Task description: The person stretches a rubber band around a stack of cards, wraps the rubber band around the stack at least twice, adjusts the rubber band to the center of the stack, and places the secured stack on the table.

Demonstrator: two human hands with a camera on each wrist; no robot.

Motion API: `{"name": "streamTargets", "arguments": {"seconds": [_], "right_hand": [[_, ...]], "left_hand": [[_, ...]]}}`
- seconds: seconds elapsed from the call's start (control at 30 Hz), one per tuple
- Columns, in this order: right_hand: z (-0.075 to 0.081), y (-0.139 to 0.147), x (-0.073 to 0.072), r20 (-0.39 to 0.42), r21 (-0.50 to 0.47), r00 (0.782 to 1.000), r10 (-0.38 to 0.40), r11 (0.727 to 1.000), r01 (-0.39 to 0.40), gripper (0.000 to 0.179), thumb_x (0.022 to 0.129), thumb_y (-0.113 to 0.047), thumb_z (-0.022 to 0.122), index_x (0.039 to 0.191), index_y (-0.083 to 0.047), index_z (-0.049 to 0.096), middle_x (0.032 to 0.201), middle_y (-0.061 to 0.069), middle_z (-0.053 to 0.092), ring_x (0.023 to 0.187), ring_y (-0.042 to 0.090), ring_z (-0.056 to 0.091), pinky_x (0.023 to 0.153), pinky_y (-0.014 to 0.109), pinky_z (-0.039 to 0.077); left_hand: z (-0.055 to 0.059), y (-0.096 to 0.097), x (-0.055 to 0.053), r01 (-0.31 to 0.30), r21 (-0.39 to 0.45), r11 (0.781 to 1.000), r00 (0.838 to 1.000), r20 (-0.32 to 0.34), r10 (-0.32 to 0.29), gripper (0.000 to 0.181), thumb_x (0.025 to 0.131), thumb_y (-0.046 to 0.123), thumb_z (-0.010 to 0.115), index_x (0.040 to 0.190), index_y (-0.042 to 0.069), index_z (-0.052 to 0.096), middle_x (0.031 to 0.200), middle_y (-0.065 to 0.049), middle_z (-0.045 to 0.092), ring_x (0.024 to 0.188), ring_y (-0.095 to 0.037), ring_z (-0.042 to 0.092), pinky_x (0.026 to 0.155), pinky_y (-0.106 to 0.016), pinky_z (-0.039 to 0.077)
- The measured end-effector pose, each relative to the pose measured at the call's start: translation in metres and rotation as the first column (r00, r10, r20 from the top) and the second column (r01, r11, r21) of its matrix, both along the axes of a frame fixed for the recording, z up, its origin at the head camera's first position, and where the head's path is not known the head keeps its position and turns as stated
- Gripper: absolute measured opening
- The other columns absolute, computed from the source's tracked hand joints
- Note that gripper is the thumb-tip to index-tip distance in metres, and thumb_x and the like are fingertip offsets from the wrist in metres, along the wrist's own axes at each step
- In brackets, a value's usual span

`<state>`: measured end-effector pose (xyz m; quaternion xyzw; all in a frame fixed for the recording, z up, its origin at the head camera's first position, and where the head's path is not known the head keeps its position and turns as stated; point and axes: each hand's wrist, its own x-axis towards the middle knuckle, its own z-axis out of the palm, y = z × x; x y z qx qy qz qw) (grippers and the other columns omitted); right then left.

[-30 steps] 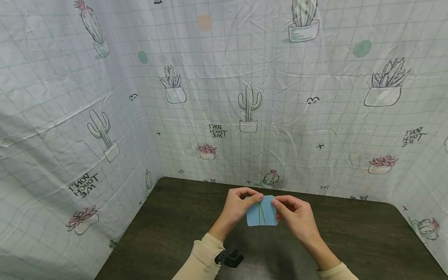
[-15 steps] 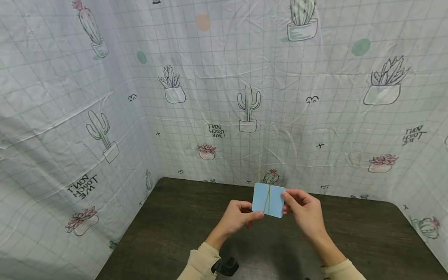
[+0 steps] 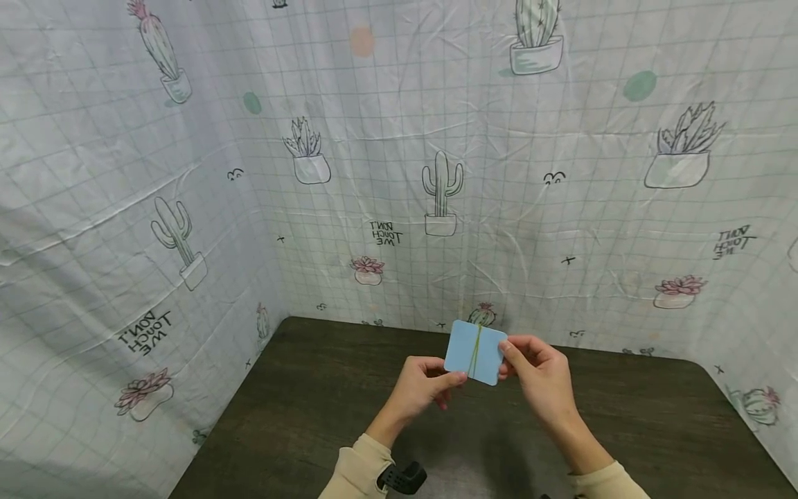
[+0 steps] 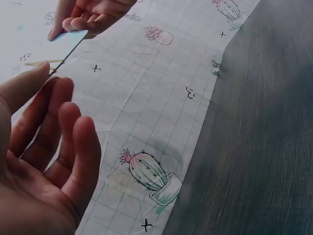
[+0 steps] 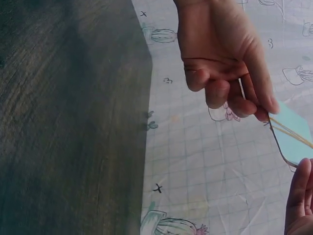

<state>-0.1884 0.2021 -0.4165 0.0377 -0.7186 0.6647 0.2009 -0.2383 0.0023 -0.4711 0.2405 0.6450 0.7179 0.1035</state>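
Observation:
Between both hands, above the table, a light-blue square card (image 3: 463,346) with rounded corners is held tilted. A thin yellow-green band (image 3: 477,345) runs across its face, its strands close together at the top and slightly apart below. My left hand (image 3: 419,388) pinches the lower edge, thumb on the front beside the band's lower end. At the card's right side, my right hand (image 3: 544,378) pinches the edge between thumb and fingers. In the left wrist view the card (image 4: 68,43) appears nearly edge-on; in the right wrist view it (image 5: 293,128) is partly cut off.
A dark wood-grain table (image 3: 337,402) lies beneath the hands. Behind and beside it hangs a white grid-patterned curtain (image 3: 399,187) printed with cacti. A black strap (image 3: 402,478) sits on the left wrist.
The card has risen and turned clockwise. My left hand has moved from its upper left corner to its lower edge. The band's strands cross or meet differently.

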Motion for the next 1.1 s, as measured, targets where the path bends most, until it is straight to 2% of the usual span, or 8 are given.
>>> {"name": "streamTargets", "arguments": {"seconds": [0.03,0.13,0.27,0.3,0.5,0.83,1.0,1.1], "right_hand": [[-0.001,0.000,0.000,0.002,-0.001,1.000,0.002,1.000,-0.002,0.023,0.098,-0.009,0.067,0.105,0.013,0.066,0.077,0.009,0.067,0.061,0.015,0.065,0.060,0.030,0.057],[-0.004,-0.001,0.000,0.006,0.001,1.000,0.007,1.000,-0.007,0.022,0.098,-0.008,0.067,0.104,0.013,0.066,0.077,0.010,0.067,0.061,0.014,0.065,0.060,0.031,0.058],[-0.007,-0.004,-0.002,0.006,0.025,1.000,0.007,1.000,-0.008,0.021,0.098,-0.009,0.067,0.102,0.012,0.066,0.077,0.011,0.067,0.061,0.013,0.064,0.060,0.032,0.058],[-0.007,-0.005,-0.002,0.008,0.032,1.000,0.006,0.999,-0.006,0.022,0.098,-0.010,0.067,0.102,0.011,0.066,0.077,0.011,0.067,0.062,0.013,0.064,0.060,0.032,0.058],[-0.008,-0.003,-0.003,0.007,0.041,1.000,0.006,0.999,-0.006,0.020,0.098,-0.008,0.067,0.102,0.012,0.067,0.078,0.012,0.068,0.062,0.013,0.064,0.059,0.030,0.058],[-0.007,-0.002,-0.004,-0.008,0.109,0.999,0.043,0.993,-0.042,0.018,0.098,-0.009,0.067,0.100,0.009,0.068,0.076,0.015,0.066,0.061,0.014,0.063,0.057,0.031,0.057],[-0.010,-0.001,-0.005,-0.019,0.140,0.998,0.067,0.988,-0.064,0.016,0.098,-0.009,0.067,0.098,0.006,0.068,0.071,0.015,0.063,0.060,0.018,0.062,0.057,0.034,0.057],[-0.012,-0.001,-0.005,-0.023,0.163,0.996,0.081,0.984,-0.077,0.014,0.098,-0.009,0.067,0.098,0.005,0.068,0.071,0.014,0.063,0.060,0.021,0.063,0.057,0.033,0.057]], "left_hand": [[0.000,0.000,0.000,-0.004,0.002,1.000,1.000,-0.001,0.004,0.019,0.091,0.012,0.076,0.095,-0.007,0.075,0.078,-0.019,0.071,0.053,-0.012,0.054,0.046,-0.024,0.049],[0.000,0.002,0.002,0.006,-0.003,1.000,1.000,0.000,-0.006,0.020,0.091,0.011,0.076,0.093,-0.009,0.074,0.072,-0.018,0.068,0.051,-0.010,0.053,0.045,-0.023,0.048],[-0.002,0.006,0.003,0.011,-0.017,1.000,1.000,0.018,-0.010,0.021,0.090,0.010,0.077,0.091,-0.011,0.073,0.063,0.000,0.064,0.047,-0.010,0.053,0.044,-0.023,0.048],[-0.002,0.006,0.004,0.010,-0.021,1.000,1.000,0.023,-0.009,0.021,0.090,0.010,0.077,0.091,-0.011,0.073,0.063,0.001,0.064,0.047,-0.010,0.053,0.044,-0.023,0.048],[0.001,0.008,0.004,0.002,-0.050,0.999,0.999,0.043,0.000,0.020,0.089,0.011,0.079,0.087,-0.007,0.072,0.061,-0.004,0.060,0.048,-0.010,0.053,0.043,-0.024,0.047],[0.001,0.004,0.000,0.042,-0.108,0.993,0.998,0.047,-0.037,0.019,0.088,0.011,0.078,0.086,-0.007,0.070,0.062,0.000,0.061,0.050,-0.011,0.055,0.043,-0.025,0.048],[0.002,0.001,-0.002,0.061,-0.149,0.987,0.998,0.028,-0.057,0.019,0.088,0.012,0.078,0.087,-0.006,0.071,0.062,0.001,0.062,0.050,-0.012,0.056,0.043,-0.026,0.048],[0.006,0.003,-0.004,0.040,-0.144,0.989,0.999,-0.003,-0.041,0.020,0.089,0.015,0.078,0.092,-0.003,0.072,0.068,0.002,0.066,0.055,-0.011,0.060,0.048,-0.028,0.051]]}}
